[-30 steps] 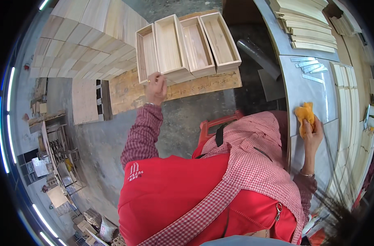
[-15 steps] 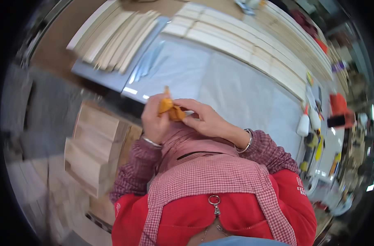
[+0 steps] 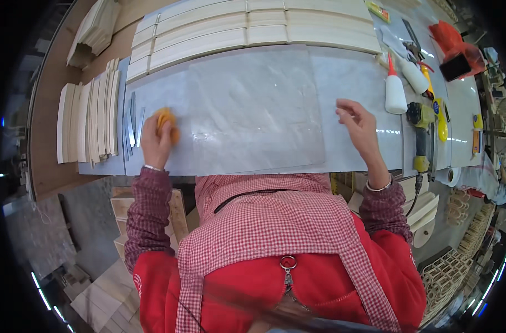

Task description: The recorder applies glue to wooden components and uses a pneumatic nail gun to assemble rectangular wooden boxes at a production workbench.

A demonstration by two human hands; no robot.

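Left hand (image 3: 156, 143): its fingers are bent and closed around an orange cloth (image 3: 167, 119).
Place of the cloth: at the left part of the bench (image 3: 347, 66), not far from the front edge.
Right hand (image 3: 359, 129): fingers half curled, with nothing that I can see in them, near the front edge at right.
Sheet (image 3: 253, 111): between both hands, reaching the front edge.
Strips (image 3: 132, 123): thin, grey, just left of the left hand.
Boards (image 3: 92, 119): upright-looking row, toward the left edge.
Bottle (image 3: 395, 95): white, red tip, beyond the right hand.
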